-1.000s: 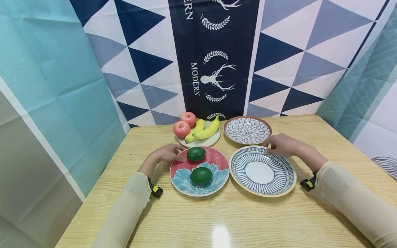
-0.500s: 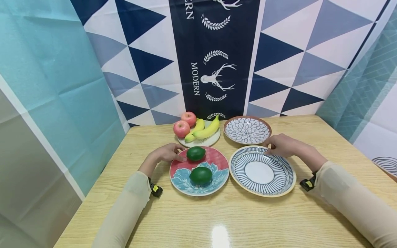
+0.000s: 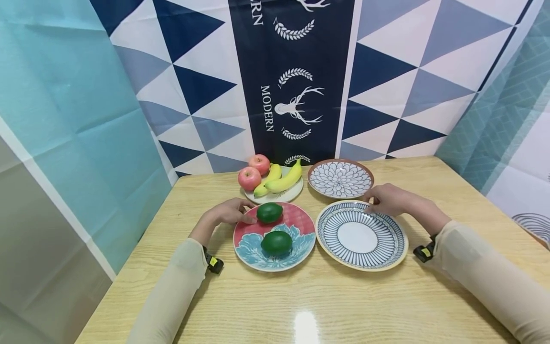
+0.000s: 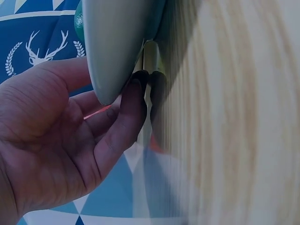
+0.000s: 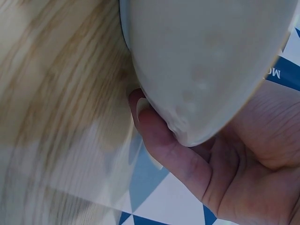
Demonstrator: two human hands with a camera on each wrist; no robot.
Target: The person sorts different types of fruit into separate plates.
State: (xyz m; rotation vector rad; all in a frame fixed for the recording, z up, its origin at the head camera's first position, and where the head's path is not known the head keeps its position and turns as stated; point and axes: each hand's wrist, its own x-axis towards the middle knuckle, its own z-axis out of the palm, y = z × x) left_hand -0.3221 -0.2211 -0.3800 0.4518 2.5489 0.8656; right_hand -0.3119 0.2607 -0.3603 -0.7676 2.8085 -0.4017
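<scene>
My left hand [image 3: 232, 211] grips the left rim of a red and blue flower-patterned plate [image 3: 253, 262], thumb over the edge and fingers underneath, as the left wrist view shows. On that plate lie two dark green, lemon-shaped fruits, one [image 3: 269, 212] toward the back and another [image 3: 276, 243] near the middle. With my right hand [image 3: 388, 199] I hold the upper right rim of a blue-and-white striped plate [image 3: 357, 237], which carries nothing. Its pale underside [image 5: 201, 61] fills much of the right wrist view, fingers curled beneath it. The two plates stand side by side, rims almost touching.
Behind the left plate, a white plate [image 3: 292, 193] bears two apples [image 3: 249, 178] and two bananas [image 3: 284, 179]. A brown-rimmed petal-patterned plate [image 3: 341, 179] sits behind the striped one. Another striped dish [image 3: 534, 225] shows at the right edge. A patterned cloth [image 3: 296, 95] backs the wooden table [image 3: 258, 306].
The head view has shifted slightly, so the scene sits a little farther left. Both hands keep their holds, and the plates show no clear movement on the table.
</scene>
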